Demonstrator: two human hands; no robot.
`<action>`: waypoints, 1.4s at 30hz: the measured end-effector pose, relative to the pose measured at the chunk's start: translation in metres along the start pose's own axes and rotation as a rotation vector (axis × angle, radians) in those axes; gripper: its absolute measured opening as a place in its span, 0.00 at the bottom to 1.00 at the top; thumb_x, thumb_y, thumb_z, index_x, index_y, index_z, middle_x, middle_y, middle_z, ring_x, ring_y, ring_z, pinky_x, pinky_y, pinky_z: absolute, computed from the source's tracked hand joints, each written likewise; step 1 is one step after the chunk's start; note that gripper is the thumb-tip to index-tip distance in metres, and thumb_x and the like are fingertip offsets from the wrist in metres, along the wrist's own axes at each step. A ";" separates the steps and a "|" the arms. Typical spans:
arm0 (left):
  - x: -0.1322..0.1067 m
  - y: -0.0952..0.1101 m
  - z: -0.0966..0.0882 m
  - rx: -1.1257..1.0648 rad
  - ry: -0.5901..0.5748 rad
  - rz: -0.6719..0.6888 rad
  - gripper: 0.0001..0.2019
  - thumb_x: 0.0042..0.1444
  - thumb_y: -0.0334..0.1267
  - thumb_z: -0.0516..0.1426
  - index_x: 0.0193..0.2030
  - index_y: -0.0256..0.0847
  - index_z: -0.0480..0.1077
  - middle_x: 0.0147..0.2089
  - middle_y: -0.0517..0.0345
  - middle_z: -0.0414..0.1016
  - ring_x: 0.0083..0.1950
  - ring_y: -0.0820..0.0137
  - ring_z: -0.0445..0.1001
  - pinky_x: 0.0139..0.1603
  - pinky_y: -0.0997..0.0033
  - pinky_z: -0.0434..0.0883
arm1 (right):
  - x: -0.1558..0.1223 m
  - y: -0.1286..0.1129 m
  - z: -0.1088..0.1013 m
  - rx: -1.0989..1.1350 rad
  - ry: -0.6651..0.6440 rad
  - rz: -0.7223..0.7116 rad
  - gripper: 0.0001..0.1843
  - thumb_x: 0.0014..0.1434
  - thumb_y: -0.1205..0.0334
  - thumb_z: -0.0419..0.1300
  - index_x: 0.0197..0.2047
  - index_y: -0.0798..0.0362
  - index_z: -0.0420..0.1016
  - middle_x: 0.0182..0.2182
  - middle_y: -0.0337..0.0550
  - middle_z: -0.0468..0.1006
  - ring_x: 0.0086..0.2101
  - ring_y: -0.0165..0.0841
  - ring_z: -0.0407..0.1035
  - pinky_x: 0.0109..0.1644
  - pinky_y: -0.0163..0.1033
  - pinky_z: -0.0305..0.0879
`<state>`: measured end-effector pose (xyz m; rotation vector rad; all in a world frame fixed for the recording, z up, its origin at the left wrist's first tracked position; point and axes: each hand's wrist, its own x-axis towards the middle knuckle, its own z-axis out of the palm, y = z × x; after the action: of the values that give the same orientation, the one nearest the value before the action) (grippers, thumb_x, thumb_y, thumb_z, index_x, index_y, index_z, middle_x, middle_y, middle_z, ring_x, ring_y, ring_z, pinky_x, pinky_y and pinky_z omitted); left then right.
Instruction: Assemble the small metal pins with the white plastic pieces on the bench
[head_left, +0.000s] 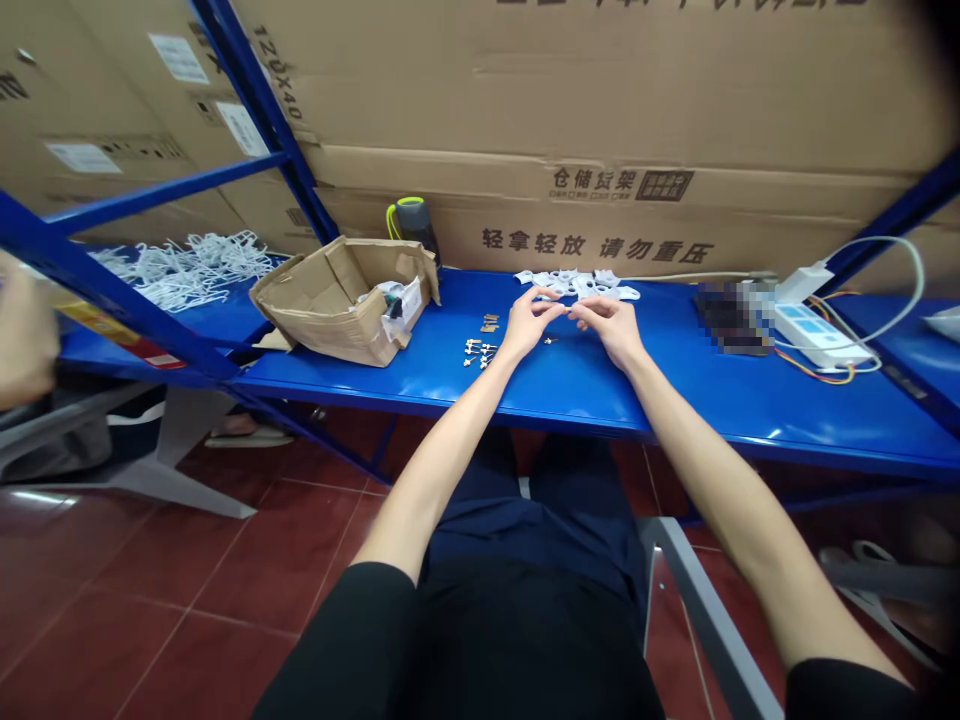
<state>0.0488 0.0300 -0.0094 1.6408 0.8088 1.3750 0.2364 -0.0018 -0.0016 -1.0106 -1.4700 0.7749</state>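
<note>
My left hand point(529, 324) and my right hand point(613, 330) meet over the blue shelf point(420, 372), thumbs and fingers pinched together. Whatever sits between the fingertips is too small to make out. Just beyond them lies a loose pile of white plastic pieces point(574, 280). Left of my left hand are several small brass-coloured metal parts with pins point(480, 350). Above those is a short row of plain brass-coloured pieces point(490, 323). One single small metal part point(551, 341) rests between my hands on the shelf.
An open cardboard box point(330, 325) with packets inside stands left, a dark speaker-like cylinder point(416, 222) behind it. A white power strip point(821, 335) with cables and a blurred dark object point(731, 318) are right. White wire-like pieces point(202, 270) and another person's arm point(26, 335) are far left.
</note>
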 end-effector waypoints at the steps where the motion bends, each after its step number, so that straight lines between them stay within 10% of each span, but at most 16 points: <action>1: 0.000 0.001 0.000 0.014 0.002 0.002 0.09 0.62 0.31 0.67 0.45 0.36 0.72 0.48 0.46 0.84 0.47 0.64 0.85 0.52 0.68 0.76 | 0.000 0.000 0.000 -0.026 0.004 -0.003 0.19 0.56 0.44 0.75 0.39 0.52 0.85 0.33 0.45 0.86 0.30 0.34 0.74 0.40 0.43 0.75; 29: -0.020 0.021 0.008 0.597 -0.029 0.070 0.11 0.72 0.33 0.56 0.57 0.44 0.74 0.51 0.52 0.87 0.55 0.59 0.83 0.60 0.61 0.74 | -0.001 0.006 0.002 -0.417 -0.027 -0.059 0.21 0.61 0.40 0.66 0.38 0.50 0.86 0.36 0.47 0.88 0.38 0.45 0.81 0.49 0.50 0.75; 42: -0.017 0.013 0.004 0.625 0.181 0.054 0.15 0.66 0.25 0.53 0.55 0.43 0.73 0.55 0.46 0.81 0.61 0.51 0.73 0.70 0.50 0.63 | 0.001 0.014 0.007 -0.692 -0.343 -0.255 0.15 0.70 0.55 0.59 0.43 0.47 0.88 0.48 0.50 0.84 0.50 0.47 0.75 0.60 0.54 0.70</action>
<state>0.0490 0.0084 -0.0053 2.0278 1.4151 1.4048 0.2315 0.0051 -0.0150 -1.1932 -2.1972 0.2482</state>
